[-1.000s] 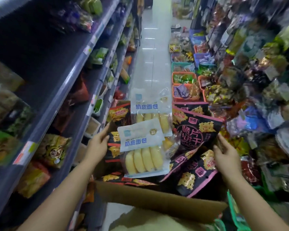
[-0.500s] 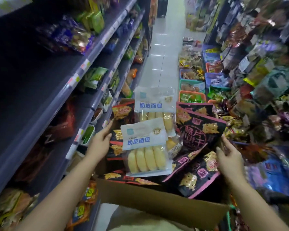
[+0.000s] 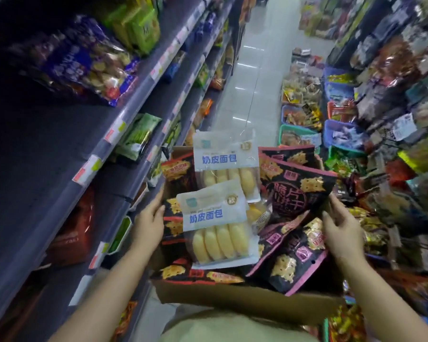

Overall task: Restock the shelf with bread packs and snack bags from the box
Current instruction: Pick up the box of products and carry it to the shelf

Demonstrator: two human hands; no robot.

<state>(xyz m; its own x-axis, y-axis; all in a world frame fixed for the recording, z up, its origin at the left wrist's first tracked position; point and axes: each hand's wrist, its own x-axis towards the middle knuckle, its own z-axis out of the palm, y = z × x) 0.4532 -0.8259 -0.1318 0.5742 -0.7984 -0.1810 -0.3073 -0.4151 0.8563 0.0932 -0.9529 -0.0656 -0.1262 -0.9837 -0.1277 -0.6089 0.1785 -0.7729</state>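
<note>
A brown cardboard box (image 3: 232,301) is carried in front of me, full of goods. Two clear bread packs lie on top: the near bread pack (image 3: 216,224) and a far bread pack (image 3: 226,164) behind it. Black and pink snack bags (image 3: 298,191) fill the right side, black and orange snack bags (image 3: 177,171) the left. My left hand (image 3: 148,222) grips the box's left edge. My right hand (image 3: 342,230) grips the right edge, its fingers against the black and pink bags.
Grey shelves (image 3: 104,139) run along the left with bagged snacks, such as a blue bag (image 3: 94,62) and green packs (image 3: 139,28). Baskets of goods (image 3: 304,112) and hanging packets line the right. A tiled aisle floor (image 3: 255,60) stretches ahead.
The view has tilted up and forward along the aisle; higher shelf levels now show. Both hands keep the same hold on the box, and its contents have not shifted.
</note>
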